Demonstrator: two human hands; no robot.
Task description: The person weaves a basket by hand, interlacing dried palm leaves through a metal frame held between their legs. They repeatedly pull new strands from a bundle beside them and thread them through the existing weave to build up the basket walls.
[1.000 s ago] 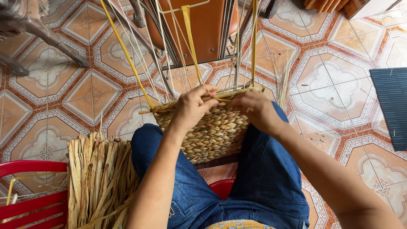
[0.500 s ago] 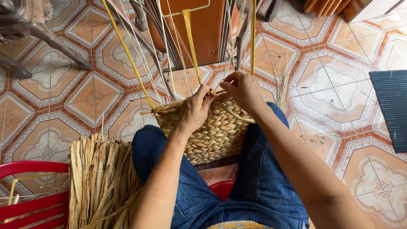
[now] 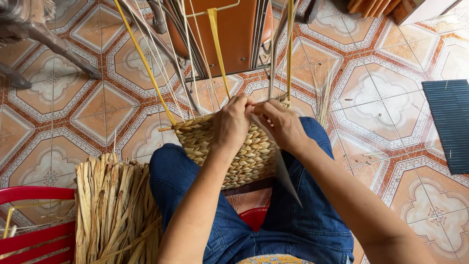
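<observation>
A half-woven straw basket rests between my knees, its tan braided wall facing me. Yellow and grey upright ribs rise from its rim. My left hand and my right hand meet at the top edge of the basket, fingers pinched together on a flat dried fibre strand. The strand trails down and to the right across my right forearm and lap. My fingertips hide the exact spot where the strand enters the weave.
A bundle of dried straw lies at my left knee beside a red plastic chair. An orange-brown panel stands ahead. A dark ribbed mat lies on the patterned tile floor at right; metal chair legs at upper left.
My hands have come closer together at the basket rim. The right hand moved left and now draws a long fibre strand that trails down over my lap.
</observation>
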